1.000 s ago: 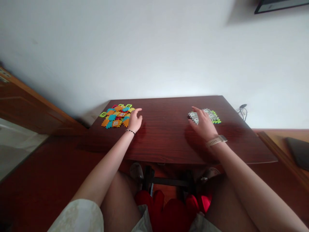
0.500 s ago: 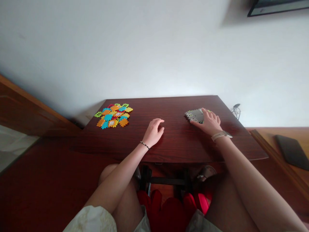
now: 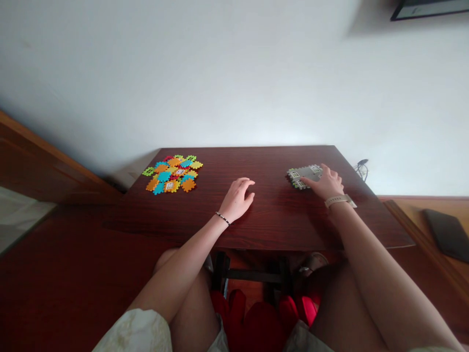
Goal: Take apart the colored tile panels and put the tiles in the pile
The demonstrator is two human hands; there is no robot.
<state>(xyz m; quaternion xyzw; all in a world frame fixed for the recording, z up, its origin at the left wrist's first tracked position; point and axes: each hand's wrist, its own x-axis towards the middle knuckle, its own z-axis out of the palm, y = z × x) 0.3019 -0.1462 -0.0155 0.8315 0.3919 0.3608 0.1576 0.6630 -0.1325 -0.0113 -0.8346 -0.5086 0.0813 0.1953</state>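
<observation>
Gray tiles [image 3: 307, 172]: right part of table [image 3: 271, 227], toward its back edge. Right hand [image 3: 327, 186] at them, thumb and fingers spread; can't tell if gripping. Left hand [image 3: 236, 198] over table's middle, fingers loosely bent, thumb apart, holding nothing. Colored tiles [image 3: 164, 176] heaped on table's left.

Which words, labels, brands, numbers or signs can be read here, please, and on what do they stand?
No text can be read.
Panel at top right: faint mark, too small to read.
Wristwatch: nothing legible.
Grey tiles and colourful tiles: window shapes, no readable text.
</observation>
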